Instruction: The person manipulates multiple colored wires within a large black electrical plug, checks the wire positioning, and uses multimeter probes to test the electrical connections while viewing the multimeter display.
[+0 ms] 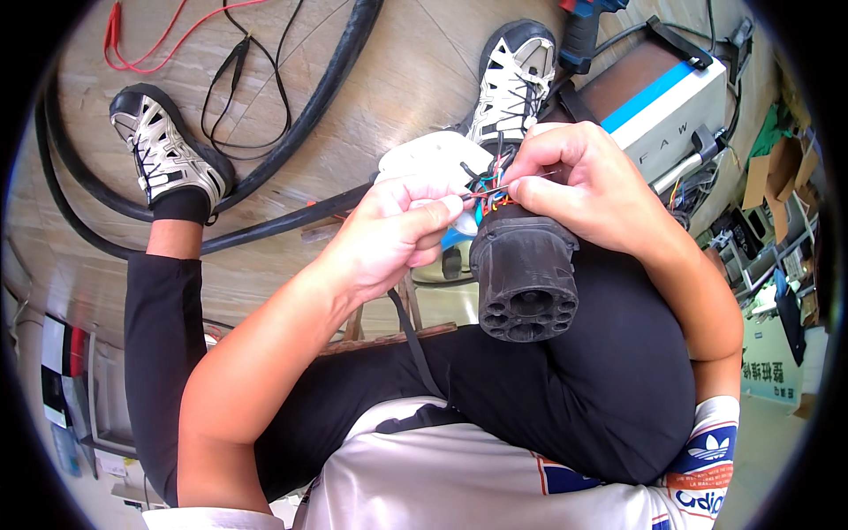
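Note:
A black round multi-hole connector (526, 296) rests near my right knee, a bundle of coloured wires (491, 205) coming out of its far end. Just left of those wires, my left hand (411, 219) pinches a thin wire (468, 197) between thumb and fingertips. My right hand (583, 181) is closed at the wire bundle, thumb and forefinger on a thin wire or strand that crosses toward the left hand; its exact end is too small to make out. Behind the wires lies a white crumpled item (420, 155).
A silver machine with a blue stripe (658, 110) and a cordless tool (579, 40) lie beyond my right hand. Thick black cables (322, 84) and red test leads (141, 62) lie on the tiled floor (344, 132). Cardboard (777, 177) and assorted clutter are at the right edge.

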Demonstrator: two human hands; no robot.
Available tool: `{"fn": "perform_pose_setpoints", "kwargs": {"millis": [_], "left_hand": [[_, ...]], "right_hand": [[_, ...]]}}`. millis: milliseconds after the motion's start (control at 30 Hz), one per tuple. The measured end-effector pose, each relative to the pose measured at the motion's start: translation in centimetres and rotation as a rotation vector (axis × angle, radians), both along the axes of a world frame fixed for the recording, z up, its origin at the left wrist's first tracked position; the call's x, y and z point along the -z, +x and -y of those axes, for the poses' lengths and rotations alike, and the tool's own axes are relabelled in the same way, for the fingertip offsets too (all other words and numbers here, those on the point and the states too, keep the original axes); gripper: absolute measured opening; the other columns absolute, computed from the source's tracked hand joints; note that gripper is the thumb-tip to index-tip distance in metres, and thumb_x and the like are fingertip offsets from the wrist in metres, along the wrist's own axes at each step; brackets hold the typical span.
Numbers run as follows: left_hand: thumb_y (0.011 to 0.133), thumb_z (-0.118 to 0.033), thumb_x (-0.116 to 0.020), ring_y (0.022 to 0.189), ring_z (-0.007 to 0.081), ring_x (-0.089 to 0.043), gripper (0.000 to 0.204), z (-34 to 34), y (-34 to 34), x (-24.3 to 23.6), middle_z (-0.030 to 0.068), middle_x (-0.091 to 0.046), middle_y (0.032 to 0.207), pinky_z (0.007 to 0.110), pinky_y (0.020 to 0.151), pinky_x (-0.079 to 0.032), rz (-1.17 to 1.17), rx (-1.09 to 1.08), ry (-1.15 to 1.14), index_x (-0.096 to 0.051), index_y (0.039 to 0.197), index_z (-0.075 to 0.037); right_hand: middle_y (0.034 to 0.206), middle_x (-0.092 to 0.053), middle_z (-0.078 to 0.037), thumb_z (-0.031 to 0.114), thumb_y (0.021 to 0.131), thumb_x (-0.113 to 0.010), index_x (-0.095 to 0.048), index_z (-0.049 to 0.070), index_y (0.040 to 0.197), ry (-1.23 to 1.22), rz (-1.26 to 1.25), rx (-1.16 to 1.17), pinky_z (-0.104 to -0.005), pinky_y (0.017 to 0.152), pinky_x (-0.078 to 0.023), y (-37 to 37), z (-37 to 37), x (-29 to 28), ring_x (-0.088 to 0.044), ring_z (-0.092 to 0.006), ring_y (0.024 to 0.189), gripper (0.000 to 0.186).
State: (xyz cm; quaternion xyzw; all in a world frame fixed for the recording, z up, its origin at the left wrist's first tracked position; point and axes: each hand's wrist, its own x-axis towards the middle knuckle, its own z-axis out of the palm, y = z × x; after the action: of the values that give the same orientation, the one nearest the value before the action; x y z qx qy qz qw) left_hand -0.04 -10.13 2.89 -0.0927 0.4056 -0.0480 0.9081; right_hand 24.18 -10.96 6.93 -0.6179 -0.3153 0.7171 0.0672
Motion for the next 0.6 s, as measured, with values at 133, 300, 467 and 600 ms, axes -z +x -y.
{"fn": "perform_pose_setpoints", "kwargs": {"millis": [133,300,467,600], "left_hand": [[0.1,-0.012,-0.061,0.049,0.0011,-0.027,0.016,-0.12,0.0,0.07,-0.0087,-0.047,0.069,0.02,0.046,-0.025,-0.008,-0.006,-0.013,-0.066,0.112,-0.002],[0.101,-0.011,-0.06,0.048,0.0011,-0.027,0.017,-0.06,-0.17,-0.09,-0.0087,-0.045,0.068,0.021,0.046,-0.025,-0.027,-0.022,-0.047,-0.065,0.113,-0.001],[0.101,-0.01,-0.06,0.048,0.0012,-0.029,0.014,0.31,-0.43,-0.08,-0.0083,-0.046,0.067,0.021,0.045,-0.025,-0.025,-0.031,-0.117,-0.065,0.112,-0.002],[0.1,-0.011,-0.061,0.047,0.0013,-0.029,0.014,0.43,-0.48,-0.01,-0.0083,-0.046,0.067,0.021,0.045,-0.025,-0.026,-0.051,-0.113,-0.065,0.111,-0.003]], "right_hand": [[0.071,-0.064,-0.005,0.012,0.08,-0.065,-0.071,-0.004,0.085,-0.051,-0.012,0.0,-0.0272,0.057,-0.042,-0.1,-0.48,0.15,-0.055,-0.0084,0.066,0.018],[0.073,-0.064,-0.005,0.01,0.08,-0.065,-0.071,-0.004,0.084,-0.056,-0.02,0.006,-0.027,0.057,-0.041,-0.5,-0.77,0.39,-0.055,-0.0086,0.067,0.016],[0.077,-0.066,-0.007,0.008,0.08,-0.067,-0.072,-0.005,0.086,-0.079,-0.026,0.02,-0.0278,0.061,-0.045,-0.72,-0.5,0.35,-0.06,-0.0101,0.072,0.016],[0.079,-0.067,-0.008,0.008,0.081,-0.066,-0.072,-0.006,0.087,-0.15,-0.035,0.041,-0.0273,0.061,-0.046,-0.76,-0.64,0.47,-0.06,-0.0104,0.072,0.016]]}}
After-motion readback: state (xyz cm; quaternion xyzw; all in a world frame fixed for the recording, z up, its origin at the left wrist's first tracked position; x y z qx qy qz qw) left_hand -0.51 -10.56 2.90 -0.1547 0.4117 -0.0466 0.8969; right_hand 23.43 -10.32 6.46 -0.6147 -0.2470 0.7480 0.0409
